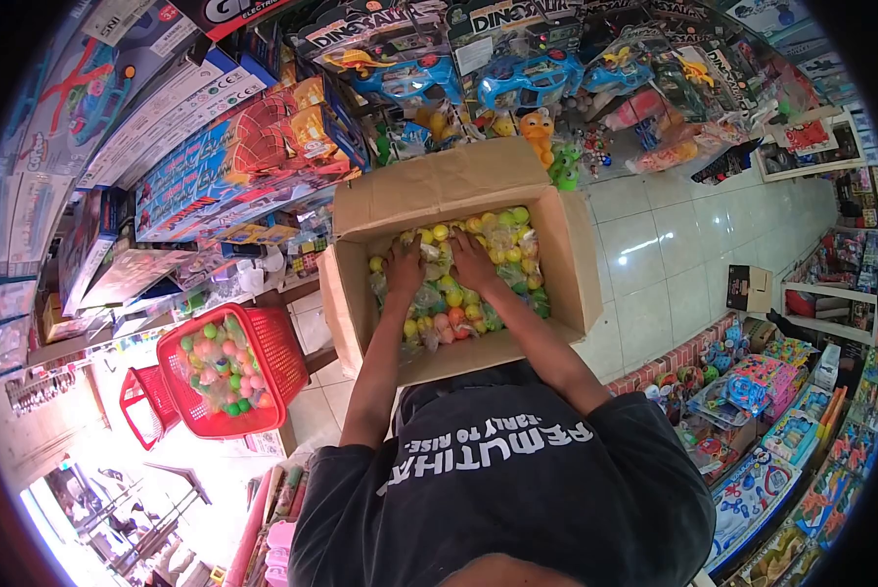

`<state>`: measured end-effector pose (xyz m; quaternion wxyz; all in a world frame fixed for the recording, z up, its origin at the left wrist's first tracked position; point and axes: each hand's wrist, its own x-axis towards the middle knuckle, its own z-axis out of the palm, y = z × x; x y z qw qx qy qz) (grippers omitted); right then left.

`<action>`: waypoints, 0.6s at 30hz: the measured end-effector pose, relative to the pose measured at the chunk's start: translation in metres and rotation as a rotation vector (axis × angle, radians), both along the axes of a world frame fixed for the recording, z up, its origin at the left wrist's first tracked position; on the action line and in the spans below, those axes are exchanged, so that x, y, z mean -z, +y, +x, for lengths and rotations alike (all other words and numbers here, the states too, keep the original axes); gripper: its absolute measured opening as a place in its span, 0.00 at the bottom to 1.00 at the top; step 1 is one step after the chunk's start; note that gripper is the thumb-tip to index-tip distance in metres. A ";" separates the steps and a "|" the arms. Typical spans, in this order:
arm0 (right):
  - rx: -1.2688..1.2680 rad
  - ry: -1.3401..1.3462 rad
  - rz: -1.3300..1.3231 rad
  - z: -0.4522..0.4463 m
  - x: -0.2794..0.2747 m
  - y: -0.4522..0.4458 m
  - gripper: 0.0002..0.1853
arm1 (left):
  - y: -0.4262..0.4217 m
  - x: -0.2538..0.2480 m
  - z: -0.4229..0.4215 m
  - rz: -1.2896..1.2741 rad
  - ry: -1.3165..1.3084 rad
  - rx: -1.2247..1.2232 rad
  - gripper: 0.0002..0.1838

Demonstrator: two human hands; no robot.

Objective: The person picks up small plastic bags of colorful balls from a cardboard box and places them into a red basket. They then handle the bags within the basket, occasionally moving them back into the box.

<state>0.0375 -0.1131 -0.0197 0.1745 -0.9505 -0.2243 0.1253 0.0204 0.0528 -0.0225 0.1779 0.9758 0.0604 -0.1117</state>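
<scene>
An open cardboard box [439, 181] with raised flaps stands in front of my body. Clear plastic bags of small balls [458, 293] fill it, mostly yellow, with some orange, pink and green ones low in the box. My left hand [405, 264] rests on the bags left of centre, its fingers apart and pointing to the far side. To its right, my right hand [471, 262] touches the bags with spread fingers. Yellow balls show between the two hands. Some fingertips are partly hidden among the plastic.
Left of the box, a red plastic basket [287, 357] holds bagged green and pink balls. Boxed toys [233, 166] are stacked at the left, and dinosaur toy packs [527, 78] line the back. Tiled floor [644, 254] lies right of the box. More packaged toys [762, 382] sit at right.
</scene>
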 end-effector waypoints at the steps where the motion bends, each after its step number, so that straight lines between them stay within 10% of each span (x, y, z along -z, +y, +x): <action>1: 0.012 0.029 -0.002 0.001 -0.002 0.001 0.33 | 0.001 -0.001 0.002 -0.002 0.031 0.002 0.31; 18: 0.062 -0.018 -0.098 0.005 -0.003 0.019 0.39 | 0.011 0.005 0.004 -0.031 0.077 0.072 0.25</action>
